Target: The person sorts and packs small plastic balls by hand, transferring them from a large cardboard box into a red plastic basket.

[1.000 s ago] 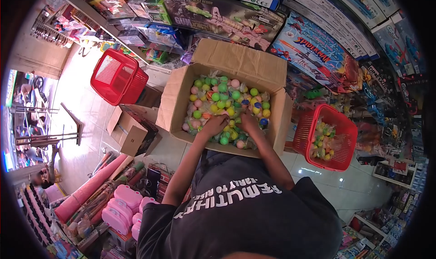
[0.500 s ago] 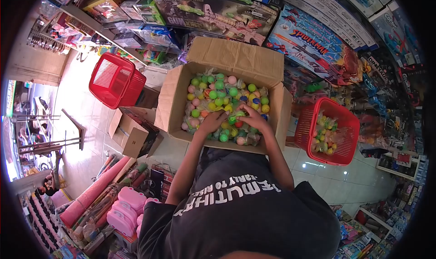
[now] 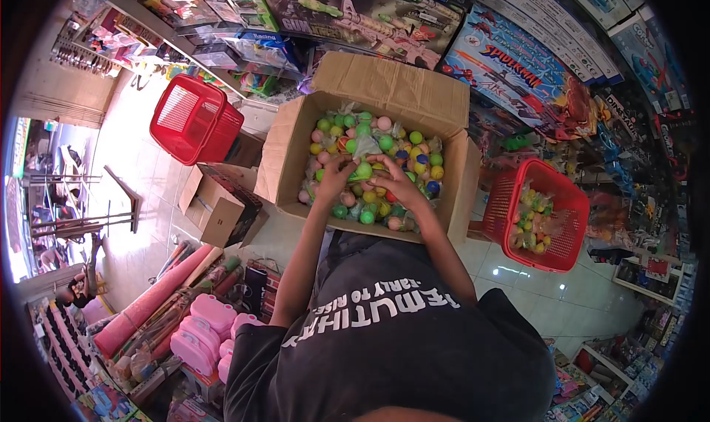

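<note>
A cardboard box (image 3: 281, 159) stands open in front of me, filled with small balls in green, yellow, pink, orange and blue, many in clear plastic bags. Over the middle of these, a green ball in a clear bag (image 3: 363, 170) sits between my hands. My left hand (image 3: 337, 179) has its fingers closed on the bag's left side. From the right, my right hand (image 3: 396, 182) grips the same bag with thumb and fingers. The bag's clear plastic top sticks up beyond my fingers.
A red basket (image 3: 573, 218) on the right holds several bagged balls. At left are another red basket (image 3: 194, 119) and a smaller open carton (image 3: 220, 211). Toy boxes (image 3: 370, 19) line the far side. Pink cases (image 3: 198, 337) and rolled goods (image 3: 151, 300) stand lower left.
My hands have risen slightly, bringing the green ball in its bag up, with its clear plastic now showing above my fingers. The whole view has shifted a little.
</note>
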Demonstrator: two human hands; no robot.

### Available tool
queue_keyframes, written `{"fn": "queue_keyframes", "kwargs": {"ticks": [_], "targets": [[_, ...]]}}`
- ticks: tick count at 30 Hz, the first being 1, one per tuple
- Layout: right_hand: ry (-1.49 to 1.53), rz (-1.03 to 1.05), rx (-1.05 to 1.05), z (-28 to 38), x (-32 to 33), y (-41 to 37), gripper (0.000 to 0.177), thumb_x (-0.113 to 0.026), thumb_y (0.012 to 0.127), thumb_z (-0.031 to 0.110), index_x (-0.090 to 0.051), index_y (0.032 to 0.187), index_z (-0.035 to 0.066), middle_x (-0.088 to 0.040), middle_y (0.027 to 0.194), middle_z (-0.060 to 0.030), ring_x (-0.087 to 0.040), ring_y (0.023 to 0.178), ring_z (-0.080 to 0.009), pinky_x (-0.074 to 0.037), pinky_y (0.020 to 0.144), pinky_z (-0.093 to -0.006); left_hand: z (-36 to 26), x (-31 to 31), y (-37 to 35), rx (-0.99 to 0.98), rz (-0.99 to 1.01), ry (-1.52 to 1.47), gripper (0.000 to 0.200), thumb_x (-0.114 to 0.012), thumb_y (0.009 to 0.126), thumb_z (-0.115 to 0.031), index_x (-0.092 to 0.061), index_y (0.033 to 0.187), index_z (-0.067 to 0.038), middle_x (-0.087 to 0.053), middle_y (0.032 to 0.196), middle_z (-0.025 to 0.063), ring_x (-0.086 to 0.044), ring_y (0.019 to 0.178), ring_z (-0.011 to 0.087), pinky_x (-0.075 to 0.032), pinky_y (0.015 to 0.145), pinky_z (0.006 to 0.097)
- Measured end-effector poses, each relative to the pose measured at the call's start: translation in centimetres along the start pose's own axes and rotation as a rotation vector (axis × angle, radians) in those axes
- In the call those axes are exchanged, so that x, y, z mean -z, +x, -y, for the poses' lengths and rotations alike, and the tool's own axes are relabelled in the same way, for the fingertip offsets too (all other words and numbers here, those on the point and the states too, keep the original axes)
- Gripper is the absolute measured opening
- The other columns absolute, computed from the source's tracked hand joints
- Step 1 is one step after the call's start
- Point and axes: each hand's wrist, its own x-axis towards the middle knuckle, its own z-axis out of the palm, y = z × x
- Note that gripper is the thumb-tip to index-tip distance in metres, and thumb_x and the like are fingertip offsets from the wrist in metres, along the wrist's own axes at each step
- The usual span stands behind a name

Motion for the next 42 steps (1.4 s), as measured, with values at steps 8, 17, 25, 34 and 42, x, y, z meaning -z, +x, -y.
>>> {"fn": "queue_keyframes", "kwargs": {"ticks": [8,17,25,34,42], "targets": [[-0.664,0.057,-0.28,-5.0,3.7,0.4,0.032,-0.054,0.079,0.02,-0.053,0.106,0.002,-0.059,0.093,-0.0083,-0.058,0.085,-0.0191,-0.046,0.069,-0.0327,-1.0,2.2,-1.3,-0.012,-0.252,-0.01,0.018,-0.05,0.087,-0.018,-0.054,0.086,0.0,-0.052,0.076,0.0033,-0.046,0.069,0.0115,-0.039,0.063,0.0247],[-1.317,-0.086,-0.279,-8.3,0.6,0.9,0.056,-0.064,0.07,0.039,-0.05,0.102,-0.005,-0.058,0.1,-0.0195,-0.058,0.087,-0.0324,-0.046,0.071,-0.0388,2.3,3.2,-1.2,-0.11,-0.133,0.364,0.022,-0.053,0.084,-0.019,-0.051,0.087,0.002,-0.051,0.069,0.0106,-0.047,0.065,0.016,-0.039,0.062,0.0304],[-1.516,-0.12,-0.528,-6.0,-1.1,1.9,0.059,-0.066,0.061,0.052,-0.059,0.095,0.004,-0.062,0.093,-0.013,-0.061,0.086,-0.0265,-0.049,0.071,-0.0382,2.2,3.3,-1.3,-0.069,-0.154,0.411,0.024,-0.053,0.083,-0.023,-0.05,0.086,0.001,-0.056,0.079,0.0185,-0.055,0.075,0.0267,-0.041,0.07,0.035],[-1.244,-0.074,-0.41,-8.3,4.0,1.8,0.058,-0.063,0.062,0.052,-0.062,0.095,0.005,-0.063,0.086,-0.0178,-0.061,0.081,-0.0292,-0.048,0.07,-0.038,2.2,3.1,-1.1,0.025,-0.06,0.475,0.029,-0.05,0.085,-0.028,-0.05,0.089,0.001,-0.056,0.082,0.0233,-0.057,0.079,0.0333,-0.042,0.072,0.0363],[-0.406,-0.361,-0.373,-2.9,0.9,-5.7,0.049,-0.053,0.084,0.027,-0.038,0.126,0.007,-0.053,0.112,-0.0108,-0.054,0.097,-0.0183,-0.049,0.072,-0.0303,1.0,1.7,-1.4,-0.055,0.002,0.371,0.035,-0.047,0.087,-0.027,-0.055,0.102,0.003,-0.06,0.085,0.0172,-0.058,0.079,0.0245,-0.042,0.073,0.0327]]}}
